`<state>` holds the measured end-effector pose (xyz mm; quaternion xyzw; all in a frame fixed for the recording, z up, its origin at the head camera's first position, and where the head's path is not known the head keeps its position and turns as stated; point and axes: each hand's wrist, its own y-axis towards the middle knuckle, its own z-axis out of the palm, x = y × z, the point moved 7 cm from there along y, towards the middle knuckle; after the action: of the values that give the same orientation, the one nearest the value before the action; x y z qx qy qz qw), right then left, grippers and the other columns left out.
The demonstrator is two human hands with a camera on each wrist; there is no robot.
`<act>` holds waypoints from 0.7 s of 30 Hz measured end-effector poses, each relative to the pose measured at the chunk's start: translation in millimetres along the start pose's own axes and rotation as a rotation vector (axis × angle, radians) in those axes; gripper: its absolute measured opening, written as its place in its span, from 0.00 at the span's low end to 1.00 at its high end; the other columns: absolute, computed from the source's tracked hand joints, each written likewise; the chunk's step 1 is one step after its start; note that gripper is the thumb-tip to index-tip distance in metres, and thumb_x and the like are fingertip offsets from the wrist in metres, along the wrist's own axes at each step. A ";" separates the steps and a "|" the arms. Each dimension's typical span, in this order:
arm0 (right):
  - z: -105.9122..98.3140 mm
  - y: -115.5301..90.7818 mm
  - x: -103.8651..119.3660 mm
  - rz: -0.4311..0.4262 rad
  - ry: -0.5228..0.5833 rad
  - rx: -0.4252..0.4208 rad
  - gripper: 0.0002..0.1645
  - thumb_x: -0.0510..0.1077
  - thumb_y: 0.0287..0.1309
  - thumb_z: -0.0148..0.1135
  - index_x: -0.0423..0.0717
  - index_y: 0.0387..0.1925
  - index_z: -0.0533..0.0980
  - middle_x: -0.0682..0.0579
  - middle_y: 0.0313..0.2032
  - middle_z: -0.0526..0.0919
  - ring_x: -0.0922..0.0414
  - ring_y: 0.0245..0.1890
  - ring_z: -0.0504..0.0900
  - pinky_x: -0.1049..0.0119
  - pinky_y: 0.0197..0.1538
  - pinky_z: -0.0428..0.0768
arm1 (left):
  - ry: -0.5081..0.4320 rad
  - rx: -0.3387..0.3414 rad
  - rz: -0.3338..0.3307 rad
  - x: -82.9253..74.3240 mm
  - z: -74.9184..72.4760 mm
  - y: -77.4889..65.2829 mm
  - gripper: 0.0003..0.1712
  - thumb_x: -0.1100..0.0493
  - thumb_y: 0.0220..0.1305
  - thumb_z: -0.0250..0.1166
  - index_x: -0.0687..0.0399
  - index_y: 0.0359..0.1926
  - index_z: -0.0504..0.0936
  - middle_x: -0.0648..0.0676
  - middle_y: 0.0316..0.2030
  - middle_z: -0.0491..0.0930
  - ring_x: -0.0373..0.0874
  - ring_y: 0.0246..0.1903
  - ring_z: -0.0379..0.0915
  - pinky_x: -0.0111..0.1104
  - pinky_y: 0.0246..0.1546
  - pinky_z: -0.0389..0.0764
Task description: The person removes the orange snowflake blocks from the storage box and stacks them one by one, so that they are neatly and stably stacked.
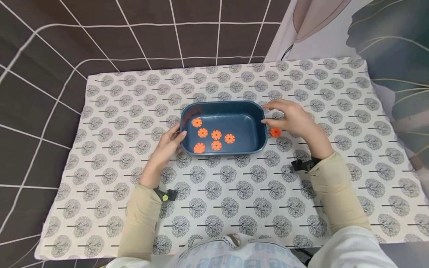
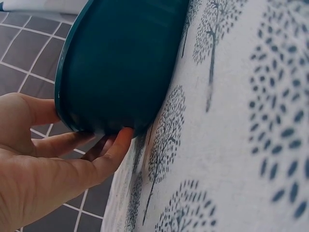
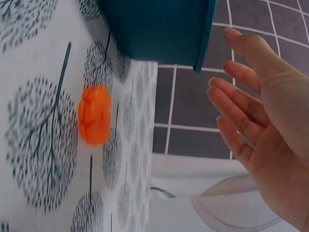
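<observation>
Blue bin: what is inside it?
Six orange pieces show on the floor of the blue bin, mostly toward the end the left hand holds. The near-left piece could be stacked; I can't tell. Whatever lies directly beneath them is covered.

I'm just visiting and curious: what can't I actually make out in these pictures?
- The underside of the blue container: head view, hidden by its own floor.
- The orange pieces inside: left wrist view, hidden by the container's wall.
- Some fingers of the left hand: head view, hidden by the hand itself and the container.
- Fine detail on the loose orange piece: right wrist view, blurred.
- The shirt's full lettering: head view, cut off by the bottom edge.
</observation>
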<state>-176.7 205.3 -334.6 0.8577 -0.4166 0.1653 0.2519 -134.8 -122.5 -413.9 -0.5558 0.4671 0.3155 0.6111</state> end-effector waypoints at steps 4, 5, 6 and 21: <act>8.3 5.9 4.3 -0.002 0.034 0.011 0.27 0.42 0.42 0.75 0.39 0.47 0.79 0.45 0.45 0.82 0.50 0.47 0.79 0.56 0.52 0.77 | -0.025 0.002 -0.004 1.6 0.3 0.5 0.32 0.57 0.71 0.50 0.52 0.72 0.52 0.58 0.66 0.62 0.54 0.55 0.70 0.35 0.48 0.79; 10.7 7.2 5.6 0.002 0.035 0.019 0.28 0.43 0.42 0.75 0.39 0.48 0.79 0.45 0.45 0.82 0.50 0.48 0.78 0.56 0.52 0.77 | -0.031 0.002 -0.007 2.3 0.2 0.7 0.32 0.57 0.71 0.50 0.52 0.72 0.52 0.58 0.66 0.61 0.55 0.55 0.69 0.35 0.49 0.79; 13.5 8.4 6.4 0.009 0.036 0.029 0.28 0.44 0.42 0.75 0.40 0.48 0.79 0.46 0.45 0.82 0.50 0.48 0.78 0.56 0.53 0.77 | -0.038 0.002 -0.008 2.9 0.4 0.8 0.32 0.57 0.71 0.50 0.52 0.72 0.52 0.58 0.66 0.61 0.55 0.56 0.69 0.36 0.50 0.79; 54.9 27.0 24.7 0.042 0.063 0.191 0.31 0.54 0.46 0.72 0.42 0.51 0.78 0.46 0.47 0.80 0.51 0.46 0.78 0.57 0.49 0.79 | -0.048 -0.004 -0.016 3.3 0.4 0.5 0.31 0.57 0.70 0.50 0.50 0.72 0.53 0.57 0.66 0.62 0.54 0.56 0.69 0.37 0.51 0.77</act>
<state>-179.4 144.3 -359.4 0.8633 -0.4086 0.2362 0.1786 -134.1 -122.5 -417.2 -0.5529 0.4472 0.3248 0.6235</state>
